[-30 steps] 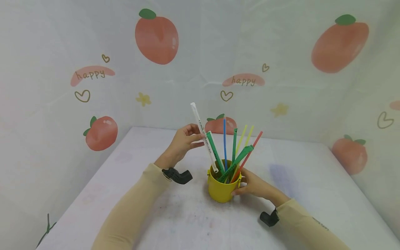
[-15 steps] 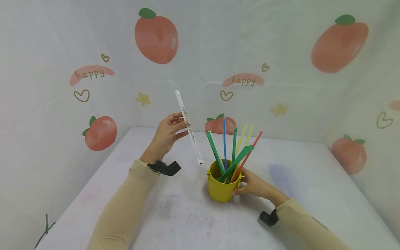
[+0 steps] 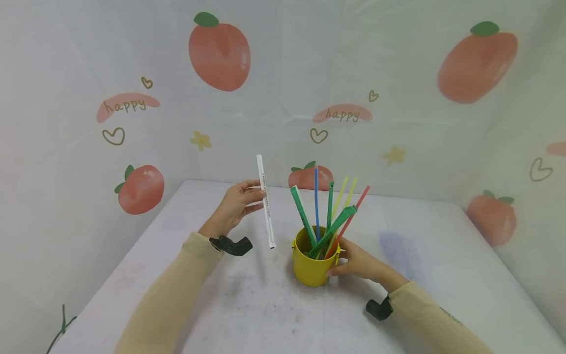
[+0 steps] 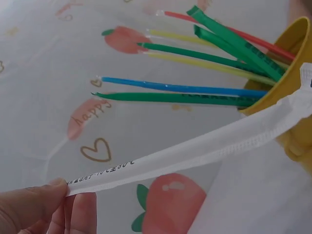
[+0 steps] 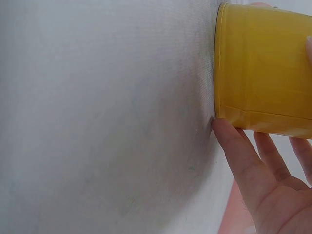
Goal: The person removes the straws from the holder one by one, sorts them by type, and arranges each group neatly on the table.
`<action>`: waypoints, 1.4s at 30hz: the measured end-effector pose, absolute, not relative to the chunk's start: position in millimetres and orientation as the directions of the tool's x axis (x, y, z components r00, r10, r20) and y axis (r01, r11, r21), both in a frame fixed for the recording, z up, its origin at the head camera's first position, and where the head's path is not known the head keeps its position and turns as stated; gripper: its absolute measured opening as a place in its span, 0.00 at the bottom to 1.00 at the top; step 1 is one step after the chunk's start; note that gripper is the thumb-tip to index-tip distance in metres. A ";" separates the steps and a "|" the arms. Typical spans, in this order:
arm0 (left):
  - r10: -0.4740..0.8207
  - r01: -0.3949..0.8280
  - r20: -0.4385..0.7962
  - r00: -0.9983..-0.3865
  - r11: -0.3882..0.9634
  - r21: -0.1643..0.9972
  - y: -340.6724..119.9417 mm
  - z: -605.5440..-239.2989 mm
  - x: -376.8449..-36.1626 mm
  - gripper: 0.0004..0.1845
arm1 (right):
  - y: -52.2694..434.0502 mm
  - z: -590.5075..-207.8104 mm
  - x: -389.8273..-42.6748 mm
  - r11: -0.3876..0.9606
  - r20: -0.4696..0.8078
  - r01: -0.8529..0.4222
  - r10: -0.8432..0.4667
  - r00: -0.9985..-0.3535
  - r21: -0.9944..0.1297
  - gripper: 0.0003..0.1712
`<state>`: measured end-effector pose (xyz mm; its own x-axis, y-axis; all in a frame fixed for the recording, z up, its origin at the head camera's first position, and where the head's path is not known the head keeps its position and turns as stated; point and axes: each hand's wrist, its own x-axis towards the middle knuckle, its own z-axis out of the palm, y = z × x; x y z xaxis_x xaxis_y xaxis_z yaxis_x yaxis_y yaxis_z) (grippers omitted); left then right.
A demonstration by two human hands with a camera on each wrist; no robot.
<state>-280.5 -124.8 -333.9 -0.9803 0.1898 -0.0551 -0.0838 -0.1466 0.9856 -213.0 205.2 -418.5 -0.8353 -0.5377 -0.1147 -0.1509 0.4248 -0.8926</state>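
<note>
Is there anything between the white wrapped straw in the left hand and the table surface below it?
Nothing visible. The white straw, pinched by the left hand, hangs left of the yellow cup, above bare table.

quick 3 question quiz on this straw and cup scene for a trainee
1. True or false: the white wrapped straw stands inside the yellow cup.
2. Which hand steadies the cup? A) left hand B) right hand C) neither
3. Fill in: the left hand pinches the ____ straw.

Key:
1. False: it is held in the air to the left of the cup, apart from it.
2. B: the right hand rests against the cup's side on the table.
3. White.
</note>
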 end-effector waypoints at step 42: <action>0.191 -0.316 -0.362 -0.912 0.234 0.920 -101.1 -433.2 -278.5 0.22 | 203.7 -418.8 -211.3 0.424 -0.126 -0.127 -0.520 -0.845 -0.897 0.57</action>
